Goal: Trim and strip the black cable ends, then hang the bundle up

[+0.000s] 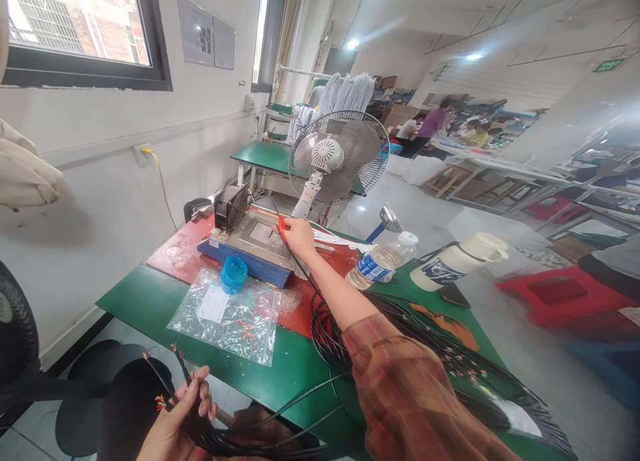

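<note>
In the lower left, my left hand (183,411) is closed round a bunch of black cables (215,437). Their ends stick up past the fingers, with short red and yellow wires bared. My right hand (299,237) reaches over the blue-sided machine (250,257) with its metal top plate. Its fingers are closed on an orange-red handled tool (283,226) with a thin dark tip; I cannot tell its exact kind. A black cable runs down from that hand. Below the machine, a clear plastic bag (195,317) holds small orange pieces, and a blue round tub (233,274) stands at its upper edge.
Coiled black cables (325,327) spread across the right of the green table (135,301). A water bottle (383,261) and a cream flask (457,261) stand there. Behind the machine is a large fan (327,157); a small black fan (231,207) sits on its left end.
</note>
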`<state>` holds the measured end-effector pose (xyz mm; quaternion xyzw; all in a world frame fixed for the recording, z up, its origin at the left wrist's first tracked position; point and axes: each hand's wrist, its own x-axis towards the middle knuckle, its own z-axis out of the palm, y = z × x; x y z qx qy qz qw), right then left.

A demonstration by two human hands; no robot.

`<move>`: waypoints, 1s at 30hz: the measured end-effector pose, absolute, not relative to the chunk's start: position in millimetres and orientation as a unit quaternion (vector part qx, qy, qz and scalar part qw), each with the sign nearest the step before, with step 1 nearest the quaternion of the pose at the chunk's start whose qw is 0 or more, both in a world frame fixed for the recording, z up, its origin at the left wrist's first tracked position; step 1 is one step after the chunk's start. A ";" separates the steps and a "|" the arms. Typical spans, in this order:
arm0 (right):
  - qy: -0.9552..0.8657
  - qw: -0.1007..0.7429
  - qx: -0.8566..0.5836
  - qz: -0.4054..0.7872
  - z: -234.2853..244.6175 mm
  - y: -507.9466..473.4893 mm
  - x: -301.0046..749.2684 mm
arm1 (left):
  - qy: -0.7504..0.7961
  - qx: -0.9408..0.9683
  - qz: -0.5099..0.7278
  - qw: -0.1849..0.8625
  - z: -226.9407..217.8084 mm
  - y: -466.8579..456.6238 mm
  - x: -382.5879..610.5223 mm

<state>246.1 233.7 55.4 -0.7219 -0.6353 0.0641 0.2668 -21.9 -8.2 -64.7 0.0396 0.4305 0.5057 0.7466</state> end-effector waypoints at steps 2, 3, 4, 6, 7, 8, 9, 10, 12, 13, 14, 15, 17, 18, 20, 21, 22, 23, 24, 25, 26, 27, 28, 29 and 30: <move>-0.636 0.270 -0.720 0.062 55.3 234.2 247.1 | 0.433 0.043 0.508 0.744 -65.6 -8.1 -21.8; -0.638 0.270 -0.719 0.061 55.1 234.3 247.5 | 0.435 0.045 0.508 0.742 -66.0 -7.9 -21.7; -0.639 0.268 -0.718 0.059 54.8 234.4 247.6 | 0.437 0.048 0.508 0.741 -66.4 -7.8 -21.6; -0.642 0.262 -0.718 0.057 54.3 234.2 247.3 | 0.442 0.052 0.508 0.737 -66.5 -7.6 -21.6; -0.642 0.258 -0.719 0.058 54.1 233.9 246.8 | 0.444 0.053 0.508 0.736 -66.3 -7.7 -21.6; -0.642 0.253 -0.721 0.058 54.1 233.6 246.2 | 0.445 0.053 0.508 0.735 -65.9 -7.9 -21.6; -0.642 0.248 -0.723 0.058 54.2 233.2 245.6 | 0.444 0.052 0.508 0.736 -65.4 -8.1 -21.6; -0.641 0.244 -0.725 0.058 54.5 232.7 245.0 | 0.442 0.051 0.508 0.737 -64.7 -8.4 -21.6; -0.642 0.237 -0.727 0.056 55.4 231.8 244.1 | 0.437 0.049 0.508 0.741 -63.4 -9.0 -21.4; -0.645 0.235 -0.725 0.055 56.0 231.3 243.8 | 0.436 0.049 0.508 0.742 -62.9 -9.3 -21.3; -0.649 0.234 -0.722 0.053 56.6 230.8 243.7 | 0.436 0.049 0.508 0.742 -62.5 -9.4 -21.2; -0.653 0.234 -0.718 0.051 57.3 230.4 243.6 | 0.437 0.051 0.508 0.741 -62.3 -9.5 -21.2; -0.661 0.235 -0.711 0.046 58.6 229.7 243.5 | 0.438 0.054 0.508 0.739 -62.4 -9.6 -21.2; -0.665 0.236 -0.707 0.042 59.2 229.4 243.4 | 0.438 0.056 0.508 0.739 -62.7 -9.6 -21.3; -0.674 0.236 -0.700 0.035 60.1 228.9 242.6 | 0.439 0.057 0.508 0.739 -63.2 -9.7 -21.7; -0.677 0.233 -0.697 0.031 60.3 228.7 242.1 | 0.440 0.056 0.508 0.739 -63.5 -9.8 -21.9; -0.680 0.229 -0.696 0.028 60.5 228.4 241.4 | 0.442 0.054 0.507 0.738 -63.7 -10.0 -22.0; -0.683 0.225 -0.695 0.028 60.4 228.2 240.7 | 0.443 0.052 0.506 0.738 -63.9 -10.2 -22.2; -0.685 0.220 -0.694 0.027 60.3 228.0 240.1 | 0.444 0.049 0.506 0.737 -64.0 -10.4 -22.3; -0.687 0.216 -0.693 0.027 60.0 227.8 239.5 | 0.445 0.046 0.506 0.737 -64.1 -10.6 -22.5; -0.689 0.214 -0.692 0.028 59.7 227.6 239.0 | 0.443 0.044 0.507 0.738 -64.2 -10.8 -22.7; -0.691 0.212 -0.691 0.027 59.4 227.4 238.6 | 0.440 0.041 0.508 0.739 -64.3 -11.0 -22.9; -0.692 0.210 -0.690 0.025 59.2 227.2 238.2 | 0.437 0.037 0.508 0.741 -64.5 -11.1 -23.2; -0.693 0.209 -0.690 0.023 59.1 226.9 238.0 | 0.434 0.033 0.508 0.743 -64.8 -11.2 -23.5; -0.694 0.207 -0.689 0.020 59.2 226.5 237.7 | 0.432 0.029 0.508 0.745 -65.0 -11.3 -23.8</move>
